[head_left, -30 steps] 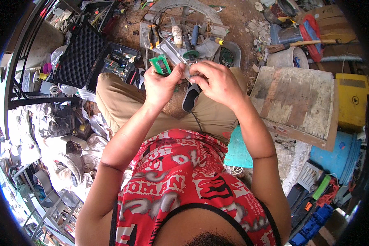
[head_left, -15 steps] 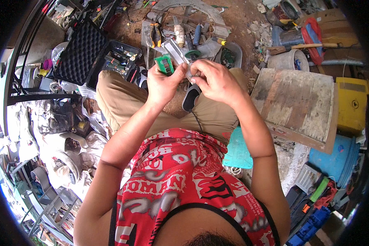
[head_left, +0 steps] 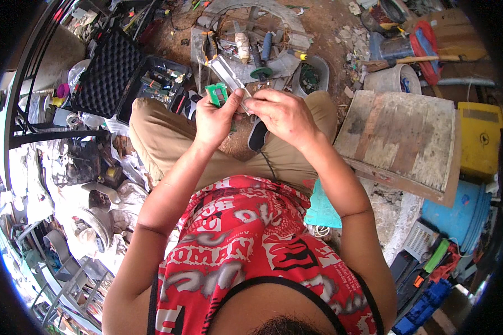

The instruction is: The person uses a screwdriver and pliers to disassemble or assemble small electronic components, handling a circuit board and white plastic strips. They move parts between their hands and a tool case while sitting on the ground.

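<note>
My left hand (head_left: pixel 215 120) is closed round a small green circuit board (head_left: pixel 217 94) with dark, boxy parts on it, which juts out past the fingers. A long silver metal piece (head_left: pixel 224 71), shaped like a channel, slants beside the board, and my left thumb presses near its lower end. My right hand (head_left: pixel 282 114) pinches that same lower end between thumb and fingers. The fingertips partly hide where the metal and the board meet, so I cannot tell whether they are joined.
Beyond my hands lie an angle grinder (head_left: pixel 258 66), pliers (head_left: pixel 208 46) and a grey tub (head_left: pixel 312 77) of boards. An open black case (head_left: pixel 151 84) of parts stands at left. A worn wooden board (head_left: pixel 402 142) is at right, near a yellow case (head_left: pixel 479 139).
Both hands have shifted slightly left, and the metal piece has moved left with them. The circuit board has turned and shows less of its face. My right fingers are drawn closer together.
</note>
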